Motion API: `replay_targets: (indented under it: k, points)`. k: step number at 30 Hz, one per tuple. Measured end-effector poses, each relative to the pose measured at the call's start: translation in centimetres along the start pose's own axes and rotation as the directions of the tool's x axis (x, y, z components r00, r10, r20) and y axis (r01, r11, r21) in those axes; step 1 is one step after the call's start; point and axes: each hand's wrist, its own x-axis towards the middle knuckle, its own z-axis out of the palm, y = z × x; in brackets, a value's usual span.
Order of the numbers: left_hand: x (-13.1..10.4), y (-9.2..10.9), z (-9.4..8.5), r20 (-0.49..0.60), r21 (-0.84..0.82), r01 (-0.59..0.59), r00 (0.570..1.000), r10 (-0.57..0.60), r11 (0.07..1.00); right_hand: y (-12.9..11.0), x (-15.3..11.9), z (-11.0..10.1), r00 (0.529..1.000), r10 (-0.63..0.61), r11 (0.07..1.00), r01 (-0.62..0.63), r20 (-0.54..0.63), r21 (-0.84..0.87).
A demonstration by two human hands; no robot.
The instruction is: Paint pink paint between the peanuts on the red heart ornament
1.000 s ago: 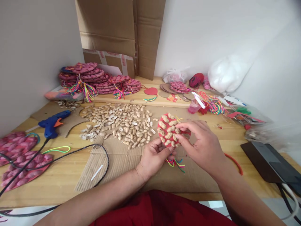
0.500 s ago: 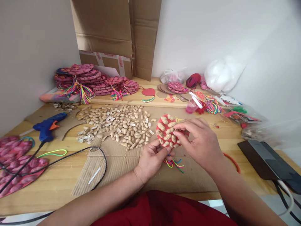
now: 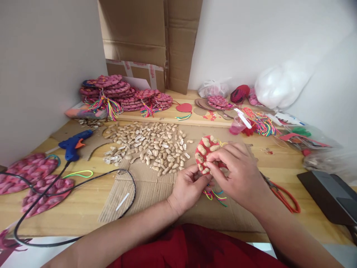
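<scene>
A red disc [image 3: 198, 162] with several peanut shells on its face is tilted up over the cardboard sheet [image 3: 156, 193]. My left hand [image 3: 188, 186] grips its lower left edge, thumb in front. Coloured cords [image 3: 216, 197] hang below the disc. Over the disc's right part is my right hand [image 3: 237, 169], its thumb and forefinger pinched together at a shell near the centre; whether they hold that shell is hard to tell. This hand hides much of the disc's right side. Left of the disc, loose peanut shells [image 3: 158, 147] lie spread on the cardboard.
A blue glue gun [image 3: 72, 145] with a black cable lies at the left, near pink decorated discs [image 3: 41, 197]. More discs [image 3: 119, 91] are stacked at the back left. Orange-handled scissors [image 3: 287, 197] lie beside my right forearm. A pink cup [image 3: 237, 126] stands farther back.
The view has shifted, so the table's things appear farther right and the scissors show more. My right hand has moved down slightly over the disc, from the upper shells to lower ones.
</scene>
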Motion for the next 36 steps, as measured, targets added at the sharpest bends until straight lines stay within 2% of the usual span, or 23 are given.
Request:
replay_targets:
  k: [4,7,10,13,16,18,20,21,23,24,25,26,27,29,30,32,36]
  points:
    - [-0.1,-0.3,0.0,-0.008,0.091,-0.053,0.999,0.054,0.994,0.0,-0.1,0.2,0.999,-0.035,0.999,0.035,0.006,-0.031]
    - [-0.2,-0.4,-0.2,-0.006,0.211,-0.14,0.989,0.145,0.967,0.3,-0.4,0.2,0.998,-0.06,0.998,0.059,-0.035,-0.035]
    - [-0.4,-0.1,-0.3,0.009,0.369,-0.263,0.96,0.28,0.892,0.6,-0.8,0.2,0.995,-0.071,0.997,0.068,-0.075,-0.045]
    - [-0.6,0.3,-0.3,0.052,0.472,-0.344,0.93,0.364,0.811,0.5,-1.2,0.0,0.994,-0.079,0.996,0.075,-0.074,-0.056]
    - [-0.6,0.3,-0.3,0.05,0.478,-0.347,0.928,0.37,0.807,-0.3,-1.7,-0.8,0.997,-0.027,0.997,0.032,-0.071,0.065]
    - [-0.4,0.2,-0.2,0.012,0.376,-0.273,0.957,0.29,0.886,-0.8,-2.4,-1.7,0.994,0.068,0.97,-0.045,-0.09,0.237]
    - [-0.2,0.1,-0.1,-0.017,0.213,-0.159,0.986,0.167,0.964,-0.7,-3.3,-2.3,0.967,0.217,0.906,-0.146,-0.137,0.398]
    - [-0.1,0.1,0.0,-0.023,0.136,-0.108,0.993,0.113,0.985,-0.3,-3.9,-2.4,0.934,0.309,0.865,-0.198,-0.18,0.461]
    - [0.1,0.4,0.1,-0.034,0.033,-0.047,0.998,0.048,0.998,0.9,-5.0,-2.0,0.819,0.52,0.751,-0.304,-0.241,0.586]
    - [0.1,0.5,0.2,-0.036,0.003,-0.034,0.999,0.034,0.999,1.5,-5.5,-1.5,0.736,0.63,0.665,-0.346,-0.247,0.662]
    - [0.1,0.7,0.2,-0.033,-0.021,-0.026,0.999,0.026,0.999,2.0,-5.9,-0.8,0.666,0.719,0.556,-0.378,-0.2,0.741]
    - [0.1,0.8,0.3,-0.022,-0.04,-0.02,1.0,0.019,0.999,2.4,-6.2,0.0,0.642,0.751,0.5,-0.399,-0.155,0.769]
    - [0.1,0.8,0.3,-0.007,-0.055,-0.014,1.0,0.014,0.998,2.5,-6.4,0.8,0.634,0.77,0.43,-0.428,-0.075,0.795]
    - [0.1,0.7,0.3,0.031,-0.076,0.002,1.0,0.0,0.997,2.0,-6.6,2.2,0.63,0.757,0.199,-0.477,0.175,0.856]
    - [0.0,0.6,0.3,0.047,-0.081,0.009,0.999,-0.005,0.997,1.5,-6.5,2.8,0.632,0.732,0.114,-0.482,0.255,0.869]
    - [0.0,0.4,0.2,0.071,-0.087,0.02,0.997,-0.014,0.996,0.4,-6.2,3.3,0.636,0.717,0.063,-0.467,0.285,0.882]
    - [-0.1,0.4,0.1,0.129,-0.067,0.019,0.992,-0.01,0.998,-0.4,-5.6,2.6,0.633,0.725,0.055,-0.444,0.27,0.894]
